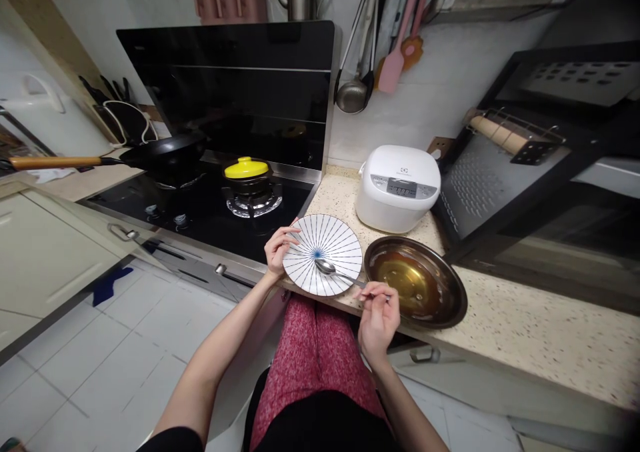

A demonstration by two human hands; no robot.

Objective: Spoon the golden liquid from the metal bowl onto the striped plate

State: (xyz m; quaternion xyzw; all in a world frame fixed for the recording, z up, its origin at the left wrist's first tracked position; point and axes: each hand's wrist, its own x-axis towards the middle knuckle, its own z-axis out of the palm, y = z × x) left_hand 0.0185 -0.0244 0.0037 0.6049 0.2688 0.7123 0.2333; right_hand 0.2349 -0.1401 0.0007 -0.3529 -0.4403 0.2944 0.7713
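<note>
Hands working at the worktop's front edge: left hand (pixel 278 247) is gripping the striped plate (pixel 323 263); right hand (pixel 377 315) fingers are pinching the spoon (pixel 336 271) handle, bowl pointing left onto the plate.

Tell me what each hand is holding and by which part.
The left hand grips the striped plate by its left rim. The right hand pinches the spoon at the handle's end.
</note>
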